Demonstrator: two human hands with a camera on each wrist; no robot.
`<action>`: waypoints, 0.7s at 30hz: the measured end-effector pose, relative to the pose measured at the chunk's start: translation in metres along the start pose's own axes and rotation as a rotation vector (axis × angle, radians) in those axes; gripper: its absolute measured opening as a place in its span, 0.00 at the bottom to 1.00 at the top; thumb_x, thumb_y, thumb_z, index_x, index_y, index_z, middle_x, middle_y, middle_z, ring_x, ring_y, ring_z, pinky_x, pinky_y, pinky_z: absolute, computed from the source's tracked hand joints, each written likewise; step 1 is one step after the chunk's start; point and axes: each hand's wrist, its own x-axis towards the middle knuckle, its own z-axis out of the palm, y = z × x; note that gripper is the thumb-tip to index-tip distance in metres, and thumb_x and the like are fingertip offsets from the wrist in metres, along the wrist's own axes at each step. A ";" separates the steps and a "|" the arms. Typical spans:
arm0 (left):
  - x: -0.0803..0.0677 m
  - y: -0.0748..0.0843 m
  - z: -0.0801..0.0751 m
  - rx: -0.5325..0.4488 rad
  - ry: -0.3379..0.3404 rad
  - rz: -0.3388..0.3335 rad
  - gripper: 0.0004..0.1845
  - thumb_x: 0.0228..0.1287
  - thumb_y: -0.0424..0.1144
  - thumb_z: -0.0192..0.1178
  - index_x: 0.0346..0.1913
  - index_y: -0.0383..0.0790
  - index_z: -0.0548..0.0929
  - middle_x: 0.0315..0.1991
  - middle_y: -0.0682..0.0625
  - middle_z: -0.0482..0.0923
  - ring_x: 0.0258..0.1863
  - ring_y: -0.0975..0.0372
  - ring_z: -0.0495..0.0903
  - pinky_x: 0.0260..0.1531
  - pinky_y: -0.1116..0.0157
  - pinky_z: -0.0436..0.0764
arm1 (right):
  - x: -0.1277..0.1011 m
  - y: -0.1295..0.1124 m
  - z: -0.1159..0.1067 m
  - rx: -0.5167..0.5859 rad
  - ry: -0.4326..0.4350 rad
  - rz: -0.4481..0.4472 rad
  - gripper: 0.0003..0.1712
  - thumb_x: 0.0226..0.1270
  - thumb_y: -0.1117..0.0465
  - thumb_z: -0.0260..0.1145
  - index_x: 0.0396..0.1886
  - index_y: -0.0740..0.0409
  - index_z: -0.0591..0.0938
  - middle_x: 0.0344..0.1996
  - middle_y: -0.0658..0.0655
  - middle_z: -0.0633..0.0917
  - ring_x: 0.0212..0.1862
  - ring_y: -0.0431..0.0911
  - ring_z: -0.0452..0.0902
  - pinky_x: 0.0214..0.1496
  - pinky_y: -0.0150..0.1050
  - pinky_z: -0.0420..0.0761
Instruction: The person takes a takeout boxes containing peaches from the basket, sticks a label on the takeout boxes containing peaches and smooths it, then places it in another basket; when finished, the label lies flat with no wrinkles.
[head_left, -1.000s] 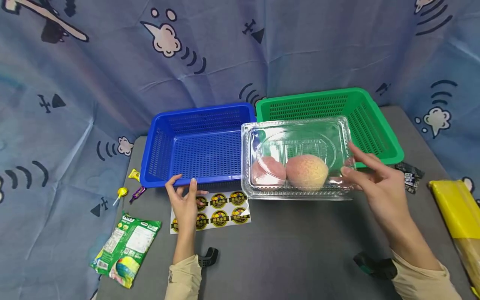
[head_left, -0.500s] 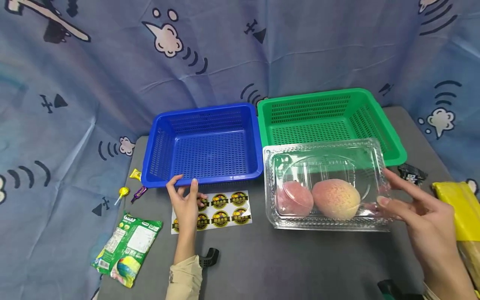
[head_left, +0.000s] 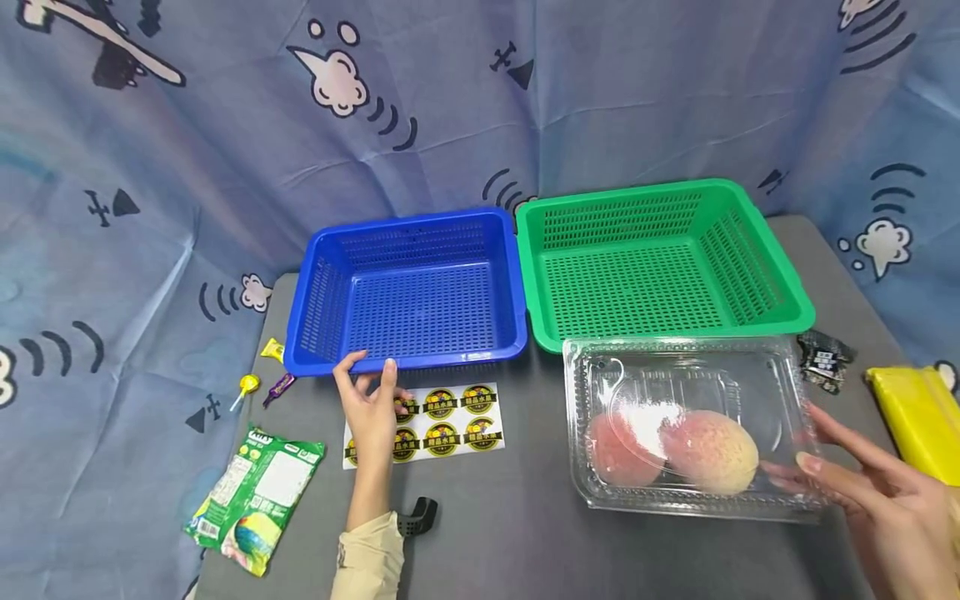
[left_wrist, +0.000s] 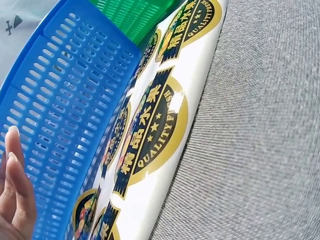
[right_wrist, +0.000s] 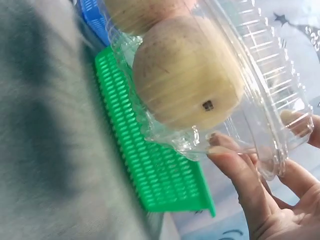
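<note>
A clear plastic clamshell box (head_left: 720,375) with two peaches (head_left: 708,450) in it is low over the grey table, in front of the green basket (head_left: 652,258). My right hand (head_left: 813,437) pinches the box's right end, thumb on one side and fingers on the other. In the right wrist view the fingers (right_wrist: 235,165) press the box (right_wrist: 260,75) just below a peach (right_wrist: 185,80). My left hand (head_left: 367,379) rests flat on a sticker sheet (head_left: 450,421), its fingertips at the front rim of the empty blue basket (head_left: 408,287).
A green snack packet (head_left: 255,492), a lollipop (head_left: 244,385) and small candies lie at the table's left edge. A yellow package (head_left: 911,417) and a black packet (head_left: 821,358) lie on the right. Patterned blue cloth hangs behind the baskets.
My right hand has carried the box of peaches from over the baskets down and to the right, toward me. The left hand has stayed on the sticker sheet.
</note>
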 end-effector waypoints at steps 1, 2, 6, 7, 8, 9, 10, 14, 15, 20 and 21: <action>0.000 0.000 0.000 0.006 0.000 0.001 0.27 0.77 0.43 0.65 0.69 0.44 0.65 0.45 0.46 0.82 0.20 0.62 0.84 0.16 0.69 0.79 | -0.001 0.002 -0.001 -0.017 0.000 0.006 0.34 0.77 0.82 0.54 0.75 0.54 0.78 0.54 0.45 0.88 0.34 0.48 0.94 0.39 0.33 0.90; 0.000 0.000 -0.001 0.012 0.000 0.001 0.27 0.77 0.44 0.65 0.69 0.44 0.65 0.46 0.45 0.82 0.22 0.61 0.86 0.16 0.68 0.80 | -0.001 0.004 -0.003 -0.028 -0.010 0.009 0.34 0.77 0.82 0.54 0.75 0.53 0.77 0.55 0.43 0.88 0.35 0.47 0.94 0.39 0.32 0.90; 0.000 0.000 -0.001 0.019 0.000 0.004 0.29 0.77 0.45 0.65 0.70 0.43 0.65 0.46 0.44 0.82 0.30 0.56 0.91 0.17 0.65 0.83 | -0.001 0.010 -0.007 -0.112 -0.008 0.076 0.33 0.78 0.78 0.58 0.74 0.48 0.78 0.53 0.39 0.88 0.34 0.45 0.93 0.36 0.32 0.89; 0.000 0.000 -0.001 0.018 0.001 0.004 0.29 0.77 0.46 0.65 0.71 0.42 0.65 0.46 0.44 0.82 0.31 0.55 0.92 0.17 0.64 0.83 | -0.001 0.012 -0.007 -0.126 -0.007 0.095 0.32 0.78 0.77 0.59 0.74 0.47 0.79 0.51 0.39 0.88 0.34 0.45 0.93 0.36 0.34 0.89; 0.000 0.000 0.000 0.011 0.002 0.006 0.30 0.77 0.45 0.66 0.71 0.41 0.64 0.46 0.43 0.83 0.33 0.54 0.93 0.17 0.63 0.84 | 0.000 0.014 -0.008 -0.132 -0.008 0.116 0.32 0.78 0.76 0.60 0.73 0.46 0.79 0.50 0.40 0.88 0.34 0.46 0.94 0.36 0.35 0.90; -0.001 0.001 0.000 0.004 0.004 0.008 0.30 0.76 0.45 0.66 0.71 0.40 0.64 0.46 0.43 0.83 0.33 0.53 0.93 0.16 0.63 0.84 | 0.000 0.015 -0.008 -0.144 -0.003 0.136 0.31 0.78 0.75 0.61 0.73 0.45 0.80 0.48 0.40 0.88 0.34 0.46 0.94 0.35 0.37 0.90; -0.001 0.001 0.000 -0.002 0.006 0.009 0.31 0.76 0.44 0.66 0.72 0.40 0.64 0.45 0.43 0.83 0.34 0.52 0.93 0.16 0.63 0.84 | 0.001 0.017 -0.007 -0.143 -0.003 0.146 0.30 0.77 0.74 0.62 0.72 0.45 0.80 0.47 0.41 0.88 0.34 0.47 0.94 0.35 0.38 0.90; -0.001 0.003 0.000 -0.018 0.017 0.013 0.30 0.76 0.43 0.67 0.71 0.40 0.65 0.44 0.42 0.83 0.34 0.50 0.93 0.15 0.64 0.83 | 0.006 0.022 -0.006 -0.127 -0.044 0.153 0.30 0.78 0.74 0.62 0.74 0.49 0.79 0.46 0.45 0.89 0.36 0.50 0.94 0.38 0.43 0.91; -0.001 0.003 0.001 -0.015 0.018 0.010 0.30 0.76 0.43 0.67 0.71 0.40 0.65 0.44 0.42 0.83 0.34 0.51 0.93 0.15 0.64 0.83 | 0.007 0.024 -0.006 -0.120 -0.052 0.154 0.30 0.78 0.74 0.62 0.74 0.50 0.79 0.47 0.46 0.89 0.36 0.51 0.94 0.39 0.43 0.91; -0.001 0.002 0.001 0.000 0.014 0.003 0.30 0.76 0.43 0.67 0.72 0.40 0.65 0.44 0.43 0.82 0.33 0.52 0.92 0.16 0.65 0.83 | 0.015 0.030 -0.007 -0.071 -0.078 0.189 0.29 0.78 0.75 0.61 0.74 0.54 0.78 0.51 0.45 0.89 0.39 0.51 0.94 0.44 0.42 0.90; -0.001 0.002 0.001 0.000 0.014 0.005 0.31 0.76 0.43 0.67 0.72 0.39 0.65 0.44 0.43 0.82 0.32 0.51 0.92 0.16 0.65 0.83 | 0.016 0.030 -0.007 -0.068 -0.081 0.195 0.29 0.77 0.74 0.61 0.74 0.54 0.78 0.53 0.45 0.88 0.39 0.50 0.94 0.44 0.41 0.90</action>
